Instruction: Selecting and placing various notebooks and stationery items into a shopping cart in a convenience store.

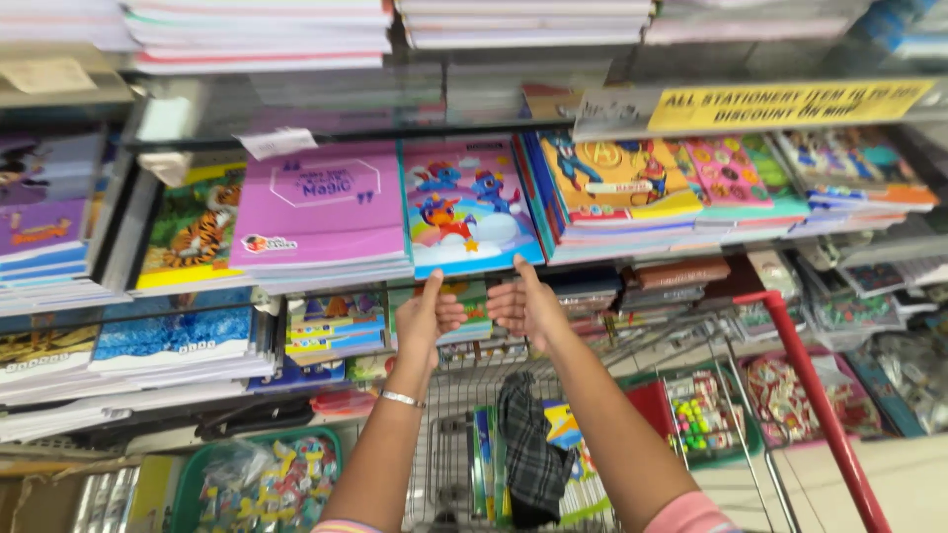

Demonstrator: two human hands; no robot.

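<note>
Two hands were up in front of the notebook shelves, both empty. Left hand was a loose fist w/ thumb up; right hand had fingers curled in, one fingertip touching the lower edge of the blue cartoon-pony notebook. That book lay on top of its stack on the middle shelf, between the purple notebook and the superhero-cover one.

To lift it cleanly, prob. best to slide a thumb under the front edge and pinch only the top copy, w/ the other hand steadying the pile so it didn't slump.

Shelves were glass on metal frames, crammed w/ slanted stacks; tiger-cover book further left. A yellow sign strip ran along the upper shelf edge. Below, a wire trolley w/ red handle held a checked cloth and books. Floor was pale tile.
</note>
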